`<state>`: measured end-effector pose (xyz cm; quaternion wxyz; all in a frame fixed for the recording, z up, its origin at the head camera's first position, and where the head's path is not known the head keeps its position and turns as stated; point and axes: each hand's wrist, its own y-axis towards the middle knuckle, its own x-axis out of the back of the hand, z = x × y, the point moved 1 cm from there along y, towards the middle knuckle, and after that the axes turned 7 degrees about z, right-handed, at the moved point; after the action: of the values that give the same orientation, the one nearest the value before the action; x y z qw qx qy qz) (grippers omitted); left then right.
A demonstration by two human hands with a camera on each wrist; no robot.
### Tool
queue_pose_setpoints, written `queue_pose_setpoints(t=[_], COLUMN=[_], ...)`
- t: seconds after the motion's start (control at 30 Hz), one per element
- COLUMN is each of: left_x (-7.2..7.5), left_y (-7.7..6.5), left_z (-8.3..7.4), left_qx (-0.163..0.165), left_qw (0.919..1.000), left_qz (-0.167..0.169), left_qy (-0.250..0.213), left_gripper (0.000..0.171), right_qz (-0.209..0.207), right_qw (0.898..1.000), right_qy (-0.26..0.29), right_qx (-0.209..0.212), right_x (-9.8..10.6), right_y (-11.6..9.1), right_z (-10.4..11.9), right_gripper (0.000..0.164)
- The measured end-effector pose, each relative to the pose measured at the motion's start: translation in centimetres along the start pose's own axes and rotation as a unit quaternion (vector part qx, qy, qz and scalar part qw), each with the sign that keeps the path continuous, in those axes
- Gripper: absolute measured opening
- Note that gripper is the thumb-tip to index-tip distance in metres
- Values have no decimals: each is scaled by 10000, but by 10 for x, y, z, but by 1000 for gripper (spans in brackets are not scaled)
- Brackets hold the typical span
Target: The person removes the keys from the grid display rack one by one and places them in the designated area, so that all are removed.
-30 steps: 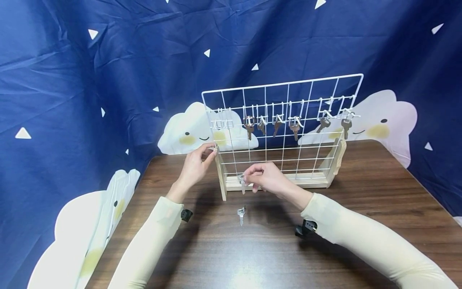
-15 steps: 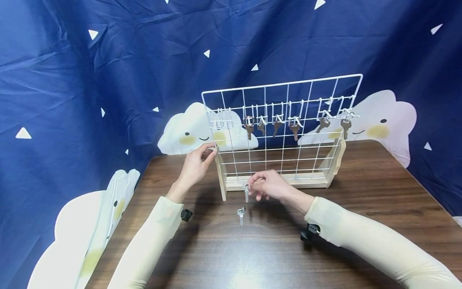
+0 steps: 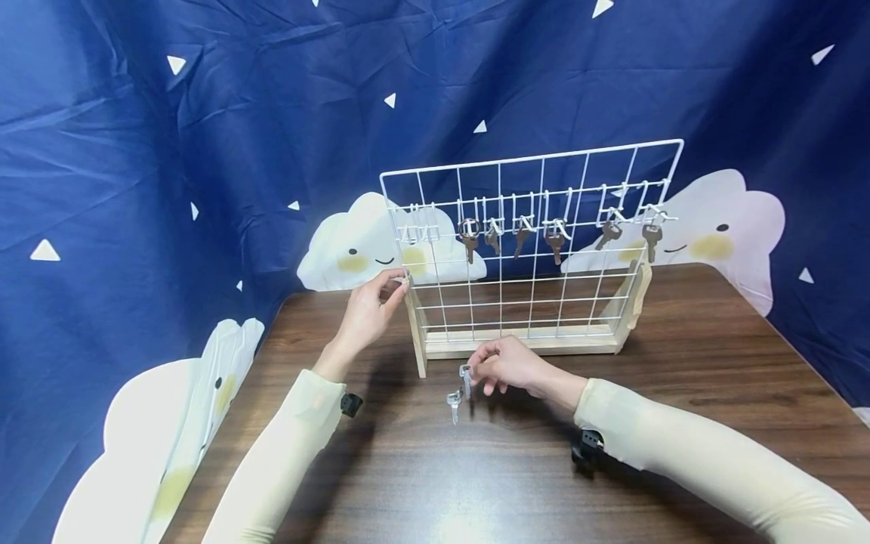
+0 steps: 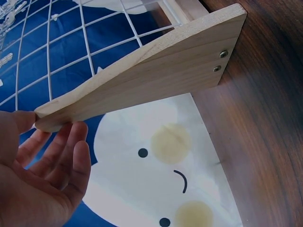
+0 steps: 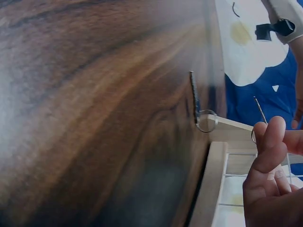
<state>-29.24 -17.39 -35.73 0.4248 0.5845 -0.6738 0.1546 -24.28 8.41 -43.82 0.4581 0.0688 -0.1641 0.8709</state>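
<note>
My left hand (image 3: 367,311) pinches the upper end of the wooden side panel (image 4: 142,71) of a white wire grid rack (image 3: 501,249); in the left wrist view the thumb lies on one side, fingers on the other. My right hand (image 3: 511,365) holds a silver key (image 3: 467,384) between thumb and fingers, low in front of the rack. In the right wrist view, the held key (image 5: 260,110) points away from the fingertips, its ring partly hidden. A second silver key (image 3: 454,406) with a ring lies on the table just beside it.
Several keys (image 3: 553,240) hang from hooks along the grid. Two hooks (image 3: 418,233) at its left end bear no key. The rack stands on a wooden base (image 3: 571,347) on a brown table (image 3: 381,483), before a blue curtain (image 3: 204,113) with cloud prints.
The right hand has moved down and toward the table with the held key, away from the grid and close to the lying key. The left hand has stayed on the side panel.
</note>
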Motion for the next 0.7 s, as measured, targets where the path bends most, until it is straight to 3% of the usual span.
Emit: queue_pose_setpoints(t=[0.7], left_x=[0], left_y=[-1], left_z=[0], left_qx=[-17], left_qw=[10000], left_qz=[-5], left_qy=[-28], left_gripper=[34], right_qz=[410], right_qw=[9985], right_qy=[114], right_qx=[-343], right_x=[-6], right_y=[5], right_z=[-24], right_gripper=[21])
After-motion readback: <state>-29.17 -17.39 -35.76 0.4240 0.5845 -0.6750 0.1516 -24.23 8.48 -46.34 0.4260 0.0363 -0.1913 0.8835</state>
